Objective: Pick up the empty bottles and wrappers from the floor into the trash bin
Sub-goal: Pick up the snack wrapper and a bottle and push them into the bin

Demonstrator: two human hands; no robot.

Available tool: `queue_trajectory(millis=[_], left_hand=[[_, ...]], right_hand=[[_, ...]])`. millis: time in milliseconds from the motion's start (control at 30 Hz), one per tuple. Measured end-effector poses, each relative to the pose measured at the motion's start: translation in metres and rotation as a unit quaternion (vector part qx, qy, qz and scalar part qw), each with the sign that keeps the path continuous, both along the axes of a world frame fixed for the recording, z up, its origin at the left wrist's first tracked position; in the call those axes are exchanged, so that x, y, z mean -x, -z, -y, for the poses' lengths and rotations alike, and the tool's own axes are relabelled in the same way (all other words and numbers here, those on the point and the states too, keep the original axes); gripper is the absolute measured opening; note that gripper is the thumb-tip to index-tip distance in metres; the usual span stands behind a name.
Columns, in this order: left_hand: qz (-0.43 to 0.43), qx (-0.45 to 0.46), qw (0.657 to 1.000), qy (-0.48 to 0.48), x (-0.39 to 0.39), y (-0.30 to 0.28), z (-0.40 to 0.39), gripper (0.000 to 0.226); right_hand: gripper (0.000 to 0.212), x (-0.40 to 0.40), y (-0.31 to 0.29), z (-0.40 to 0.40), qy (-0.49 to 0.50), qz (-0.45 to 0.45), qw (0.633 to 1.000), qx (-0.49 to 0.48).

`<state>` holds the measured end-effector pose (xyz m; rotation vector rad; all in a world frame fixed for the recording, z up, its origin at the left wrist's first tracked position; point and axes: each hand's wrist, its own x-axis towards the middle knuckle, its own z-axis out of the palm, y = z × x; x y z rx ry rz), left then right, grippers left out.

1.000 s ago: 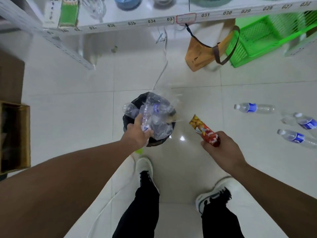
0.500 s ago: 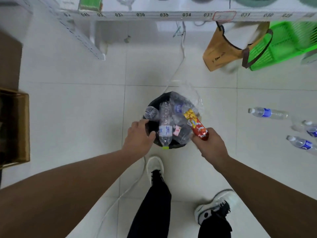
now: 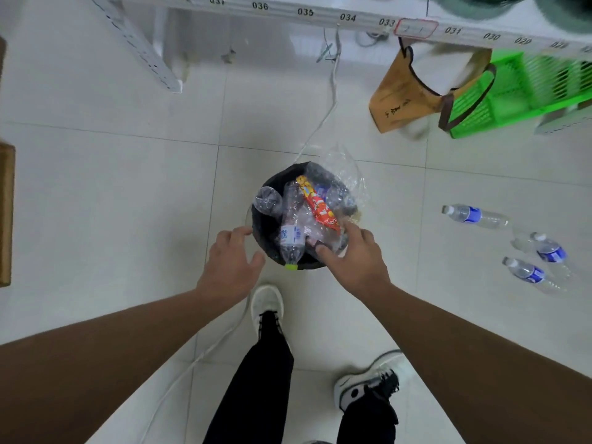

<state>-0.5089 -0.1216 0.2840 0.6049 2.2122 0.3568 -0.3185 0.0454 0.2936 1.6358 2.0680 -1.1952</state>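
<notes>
A small black trash bin (image 3: 262, 221) stands on the tiled floor ahead of my feet, heaped with clear plastic bottles and crumpled plastic. A red and yellow snack wrapper (image 3: 317, 204) lies on top of the heap. My left hand (image 3: 229, 263) hovers open at the bin's near left rim, holding nothing. My right hand (image 3: 355, 255) is open at the near right rim, fingers spread and resting on the plastic just below the wrapper. Three clear bottles with blue labels lie on the floor to the right: one (image 3: 474, 215) farther away, two closer ones (image 3: 549, 248) (image 3: 527, 272).
A white shelf rail with numbered tags (image 3: 304, 11) runs along the top. A brown bag (image 3: 410, 91) and a green plastic basket (image 3: 525, 91) sit under it at the right. A white cable (image 3: 333, 91) trails across the floor past the bin. A wooden box edge (image 3: 6, 213) is at far left.
My right hand carried the red wrapper over the bin and let it go on the heap. My left hand released the bottle and drew back to the rim.
</notes>
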Motion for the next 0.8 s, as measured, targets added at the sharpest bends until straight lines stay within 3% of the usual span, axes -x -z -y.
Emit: queue_trajectory(millis=[367, 800], left_hand=[[-0.015, -0.005, 0.992, 0.123, -0.07, -0.019, -0.07, 0.056], [-0.028, -0.036, 0.951, 0.307, -0.251, -0.052, -0.192, 0.065]], right_hand=[[0.081, -0.16, -0.028, -0.023, 0.09, 0.089, 0.992, 0.012], [0.085, -0.403, -0.071, -0.048, 0.234, 0.091, 0.968, 0.019]])
